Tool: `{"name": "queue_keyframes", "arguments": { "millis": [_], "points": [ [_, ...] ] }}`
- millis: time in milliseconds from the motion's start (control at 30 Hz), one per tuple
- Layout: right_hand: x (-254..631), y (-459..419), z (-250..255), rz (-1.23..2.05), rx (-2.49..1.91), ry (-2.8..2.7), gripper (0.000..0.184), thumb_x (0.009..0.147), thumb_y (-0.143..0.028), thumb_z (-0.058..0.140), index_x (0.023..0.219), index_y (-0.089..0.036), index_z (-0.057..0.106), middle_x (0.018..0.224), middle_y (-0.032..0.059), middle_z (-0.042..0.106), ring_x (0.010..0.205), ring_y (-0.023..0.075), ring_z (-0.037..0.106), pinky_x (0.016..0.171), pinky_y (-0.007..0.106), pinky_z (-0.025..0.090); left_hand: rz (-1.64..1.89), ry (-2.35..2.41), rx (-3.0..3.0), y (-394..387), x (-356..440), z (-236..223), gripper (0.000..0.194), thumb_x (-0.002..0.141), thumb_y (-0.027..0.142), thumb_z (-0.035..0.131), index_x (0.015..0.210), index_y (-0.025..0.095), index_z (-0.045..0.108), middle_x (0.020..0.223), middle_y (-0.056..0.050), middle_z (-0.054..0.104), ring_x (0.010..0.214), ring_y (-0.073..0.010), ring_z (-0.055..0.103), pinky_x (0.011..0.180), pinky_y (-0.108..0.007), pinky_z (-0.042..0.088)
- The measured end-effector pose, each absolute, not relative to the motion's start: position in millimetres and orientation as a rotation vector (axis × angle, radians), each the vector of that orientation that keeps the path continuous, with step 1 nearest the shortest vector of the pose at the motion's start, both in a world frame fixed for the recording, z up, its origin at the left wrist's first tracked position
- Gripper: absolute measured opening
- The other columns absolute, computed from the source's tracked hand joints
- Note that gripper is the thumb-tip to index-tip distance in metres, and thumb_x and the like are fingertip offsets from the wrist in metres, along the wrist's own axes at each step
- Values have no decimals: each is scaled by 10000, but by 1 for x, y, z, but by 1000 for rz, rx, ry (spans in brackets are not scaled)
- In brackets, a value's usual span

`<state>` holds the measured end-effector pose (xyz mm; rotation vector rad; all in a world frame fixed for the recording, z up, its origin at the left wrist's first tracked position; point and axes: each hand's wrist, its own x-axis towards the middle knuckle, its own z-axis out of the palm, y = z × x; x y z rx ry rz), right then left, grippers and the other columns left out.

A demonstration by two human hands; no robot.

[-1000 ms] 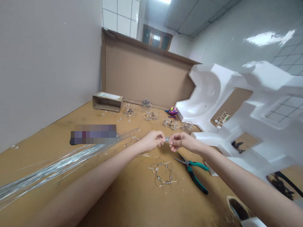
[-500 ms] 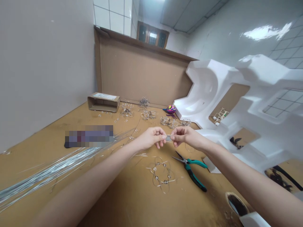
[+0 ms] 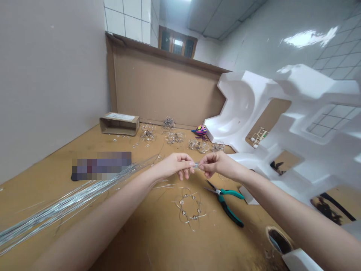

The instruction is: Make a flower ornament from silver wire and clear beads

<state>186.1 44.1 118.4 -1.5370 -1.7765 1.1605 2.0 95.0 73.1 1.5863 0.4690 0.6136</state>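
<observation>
Left hand: the left hand [image 3: 173,165] is closed, and its thumb and fingers pinch the left end of a small shiny piece [image 3: 196,165].

Right hand: the right hand [image 3: 217,165] pinches the same piece from the other side, so the two hands are very near each other, above the table.

Held piece: it is too small to tell exactly, maybe a thin wire with a clear bead. It is in the air between the two hands.

Under the hands: a wire flower [image 3: 189,207] with clear beads lies on the cardboard table top [image 3: 135,241], and just right of it are long-nose pliers [image 3: 225,201] with teal handles.

Left side: a long bundle of silver wires [image 3: 56,210] lies across the table, under the left forearm's side, and near it is a blurred object [image 3: 101,165].

Far side: there are more wire pieces [image 3: 175,137], a colourful beaded ornament [image 3: 201,130] and an open cardboard box [image 3: 119,124], in front of a cardboard panel [image 3: 166,86].

Right side: big white foam packing [image 3: 248,113] stands beside the table.
</observation>
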Motion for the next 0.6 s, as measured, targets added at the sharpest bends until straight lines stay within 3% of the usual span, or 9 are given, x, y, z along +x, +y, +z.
{"name": "queue_keyframes", "arguments": {
  "millis": [333, 600],
  "points": [
    [187, 40, 109, 1189, -1534, -1735, 179, 653, -312, 631, 694, -155, 555, 518, -26, 570, 476, 92, 550, 527, 253, 494, 556, 498, 1543, 90, 5, 69, 195, 739, 297, 597, 797, 135, 505, 647, -3, 630, 546, -109, 615, 461, -201, 437],
    [192, 37, 108, 1208, -1504, -1677, 248, 638, -390, 646, 703, -172, 546, 541, -13, 575, 495, 100, 541, 544, 269, 485, 713, 470, 1422, 81, 14, 69, 180, 720, 269, 601, 764, 124, 504, 562, 18, 590, 430, -76, 559, 455, -201, 436]
  ]
}}
